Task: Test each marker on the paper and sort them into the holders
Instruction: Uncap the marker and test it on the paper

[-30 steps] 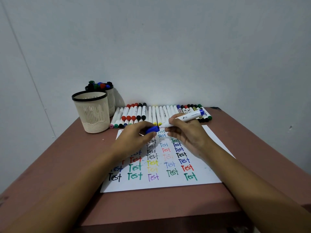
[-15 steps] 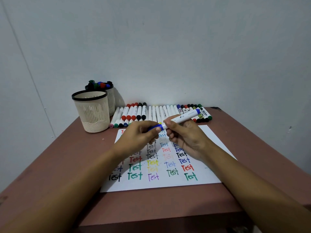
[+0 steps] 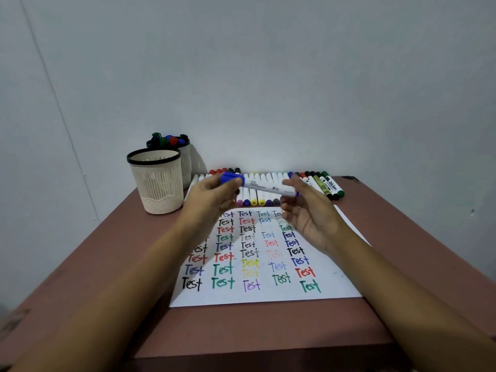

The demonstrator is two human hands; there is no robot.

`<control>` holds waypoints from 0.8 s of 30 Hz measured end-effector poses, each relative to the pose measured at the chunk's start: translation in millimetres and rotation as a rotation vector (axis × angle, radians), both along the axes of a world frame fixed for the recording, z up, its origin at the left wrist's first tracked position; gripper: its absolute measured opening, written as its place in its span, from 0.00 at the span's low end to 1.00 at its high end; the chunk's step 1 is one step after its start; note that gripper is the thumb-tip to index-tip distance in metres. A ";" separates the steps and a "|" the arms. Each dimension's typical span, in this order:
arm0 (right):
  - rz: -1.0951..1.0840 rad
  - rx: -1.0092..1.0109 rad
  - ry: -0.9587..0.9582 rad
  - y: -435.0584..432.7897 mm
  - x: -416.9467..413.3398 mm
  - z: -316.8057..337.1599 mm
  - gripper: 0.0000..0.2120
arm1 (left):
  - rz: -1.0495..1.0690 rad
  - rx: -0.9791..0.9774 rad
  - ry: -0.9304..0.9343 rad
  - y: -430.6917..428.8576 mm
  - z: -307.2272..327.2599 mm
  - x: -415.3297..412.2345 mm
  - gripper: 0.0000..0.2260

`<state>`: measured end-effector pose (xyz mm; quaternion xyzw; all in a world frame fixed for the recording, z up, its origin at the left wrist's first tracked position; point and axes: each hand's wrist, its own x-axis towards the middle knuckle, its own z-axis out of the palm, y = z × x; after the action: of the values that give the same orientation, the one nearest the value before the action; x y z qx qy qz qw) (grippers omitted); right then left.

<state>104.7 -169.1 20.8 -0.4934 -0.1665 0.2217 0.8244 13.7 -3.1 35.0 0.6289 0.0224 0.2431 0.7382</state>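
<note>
A white marker with a blue cap point(image 3: 261, 186) is held level above the top of the paper point(image 3: 346, 280). My left hand point(image 3: 212, 200) pinches its blue cap end. My right hand point(image 3: 308, 213) holds the other end with curled fingers. The paper carries several rows of the word "Test" in many colours. Behind the hands a row of markers point(image 3: 326, 183) lies along the wall. A cream mesh holder point(image 3: 158, 181) stands at the left, with a second holder point(image 3: 185, 157) behind it that contains several markers.
The brown table point(image 3: 107, 264) ends at a front edge near me and a right edge by the wall. A grey wall rises right behind the marker row and holders.
Both hands rose from the paper with the marker. The cap, held apart from the marker a second ago, now sits on its left end, and the marker lies more level.
</note>
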 end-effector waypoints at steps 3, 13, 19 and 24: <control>-0.296 -0.491 -0.493 -2.2 8.1 -14.5 0.09 | 0.123 0.016 -0.075 8.6 12.6 -2.4 0.03; -0.180 -1.153 -1.192 2.2 11.6 -40.4 0.18 | 0.745 0.631 -0.036 92.3 100.7 6.4 0.12; -0.183 -1.158 -1.225 4.8 11.2 -37.1 0.18 | 0.950 0.821 0.072 149.9 123.0 22.5 0.12; -0.184 -1.172 -1.235 4.9 11.3 -36.9 0.19 | 0.919 0.926 0.229 174.3 109.6 44.0 0.13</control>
<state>116.0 -164.2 -16.1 -0.8837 -0.4037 -0.1044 0.2124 57.8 171.2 144.6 0.8295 0.2600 0.4494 0.2057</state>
